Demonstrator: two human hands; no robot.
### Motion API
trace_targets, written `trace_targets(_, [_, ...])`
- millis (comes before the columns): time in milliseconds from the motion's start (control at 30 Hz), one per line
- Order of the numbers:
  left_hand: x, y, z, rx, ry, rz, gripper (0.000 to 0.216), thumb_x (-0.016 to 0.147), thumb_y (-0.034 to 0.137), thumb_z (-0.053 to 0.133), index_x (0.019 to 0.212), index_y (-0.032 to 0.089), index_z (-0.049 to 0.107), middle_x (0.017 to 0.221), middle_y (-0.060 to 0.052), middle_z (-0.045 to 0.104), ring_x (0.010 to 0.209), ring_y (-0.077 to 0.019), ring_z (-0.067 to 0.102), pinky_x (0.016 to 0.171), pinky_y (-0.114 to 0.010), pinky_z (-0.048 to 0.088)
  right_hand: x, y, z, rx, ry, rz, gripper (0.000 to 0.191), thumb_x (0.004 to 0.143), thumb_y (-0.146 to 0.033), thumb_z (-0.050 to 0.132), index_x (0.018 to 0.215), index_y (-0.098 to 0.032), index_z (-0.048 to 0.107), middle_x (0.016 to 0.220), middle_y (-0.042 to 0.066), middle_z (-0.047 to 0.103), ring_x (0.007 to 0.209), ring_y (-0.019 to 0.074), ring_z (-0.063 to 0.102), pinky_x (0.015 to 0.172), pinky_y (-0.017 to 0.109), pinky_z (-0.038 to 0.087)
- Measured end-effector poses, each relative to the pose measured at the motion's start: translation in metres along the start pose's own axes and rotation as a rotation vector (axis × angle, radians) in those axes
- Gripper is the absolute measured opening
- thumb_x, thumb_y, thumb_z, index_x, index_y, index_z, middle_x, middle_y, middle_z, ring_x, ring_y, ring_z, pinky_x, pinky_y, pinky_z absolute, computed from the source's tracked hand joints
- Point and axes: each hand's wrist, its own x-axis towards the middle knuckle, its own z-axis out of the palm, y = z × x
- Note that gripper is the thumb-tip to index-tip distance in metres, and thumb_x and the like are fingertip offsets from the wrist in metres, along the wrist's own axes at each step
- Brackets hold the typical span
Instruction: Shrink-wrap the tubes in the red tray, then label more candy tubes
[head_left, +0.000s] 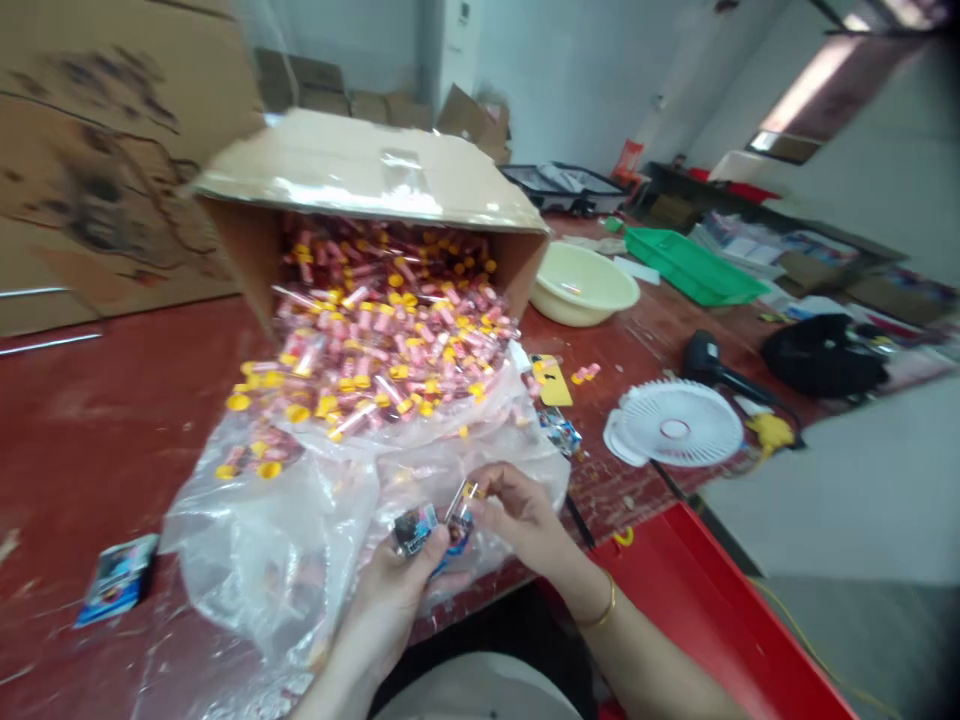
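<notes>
Plastic-wrapped small packet being pinched in closed left hand; clear yellow-capped tube being gripped by right hand, just before spilled tube pile.

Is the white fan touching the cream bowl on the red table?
Apart. The head view shows the white fan lying near the table's front edge and the cream bowl farther back, with bare red table between them.

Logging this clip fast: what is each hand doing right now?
Left hand: closed on a small printed card.
Right hand: closed on a clear yellow-capped tube.
</notes>
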Motion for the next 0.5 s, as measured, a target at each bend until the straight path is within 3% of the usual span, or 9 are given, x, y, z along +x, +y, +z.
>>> trace_targets(67, [-0.004, -0.010, 0.004, 0.038, -0.086, -0.070, 0.044, 0.069, 0.049, 0.072, 0.101, 0.019, 0.069, 0.111, -0.011, 0.071, 0.107, -0.0324, 0.063, 0.071, -0.037, 0.059, -0.022, 0.001, -0.035, -0.028, 0.167, 0.053, 0.024, 0.076, -0.039, 0.070, 0.081, -0.022, 0.055, 0.086, 0.001, 0.062, 0.078, 0.0145, 0.059, 0.076, 0.031, 0.048])
trace_targets(133, [-0.006, -0.026, 0.007, 0.122, -0.215, -0.159, 0.040, 0.076, 0.046, 0.067, 0.107, 0.021, 0.067, 0.119, -0.010, 0.068, 0.112, -0.0326, 0.060, 0.077, -0.039, 0.058, -0.062, 0.005, -0.085, -0.197, 0.393, 0.180, 0.028, 0.076, -0.045, 0.068, 0.085, -0.022, 0.055, 0.089, 0.001, 0.065, 0.080, 0.0150, 0.061, 0.075, 0.031, 0.050])
trace_targets(200, [-0.006, -0.045, 0.008, 0.268, -0.303, -0.234, 0.043, 0.074, 0.044, 0.070, 0.111, 0.021, 0.066, 0.120, -0.011, 0.068, 0.110, -0.0343, 0.062, 0.076, -0.040, 0.059, -0.121, 0.012, -0.142, -0.436, 0.631, 0.376, 0.027, 0.081, -0.045, 0.063, 0.091, -0.021, 0.056, 0.090, 0.001, 0.066, 0.082, 0.0146, 0.062, 0.078, 0.031, 0.050])
trace_targets(300, [0.003, -0.076, 0.008, 0.417, -0.303, -0.355, 0.052, 0.065, 0.050, 0.075, 0.108, 0.022, 0.067, 0.111, -0.013, 0.072, 0.104, -0.0381, 0.064, 0.068, -0.042, 0.060, -0.236, 0.029, -0.209, -0.653, 0.865, 0.696, 0.021, 0.087, -0.034, 0.059, 0.095, -0.015, 0.059, 0.091, 0.003, 0.065, 0.082, 0.0148, 0.062, 0.078, 0.033, 0.051])
trace_targets(400, [0.016, -0.100, 0.008, 0.412, -0.296, -0.483, 0.051, 0.062, 0.056, 0.072, 0.103, 0.026, 0.069, 0.101, -0.013, 0.075, 0.105, -0.0404, 0.063, 0.062, -0.044, 0.059, -0.338, 0.054, -0.233, -0.805, 0.935, 1.047, 0.025, 0.090, -0.032, 0.057, 0.106, -0.013, 0.059, 0.104, 0.006, 0.063, 0.088, 0.0176, 0.063, 0.077, 0.037, 0.053])
trace_targets(500, [0.028, -0.114, 0.008, 0.400, -0.289, -0.522, 0.048, 0.062, 0.055, 0.072, 0.104, 0.031, 0.068, 0.100, -0.011, 0.075, 0.108, -0.0390, 0.062, 0.061, -0.042, 0.058, -0.400, 0.083, -0.228, -0.929, 0.892, 1.306, 0.029, 0.089, -0.032, 0.058, 0.113, -0.015, 0.058, 0.112, 0.007, 0.061, 0.095, 0.0197, 0.062, 0.080, 0.038, 0.053])
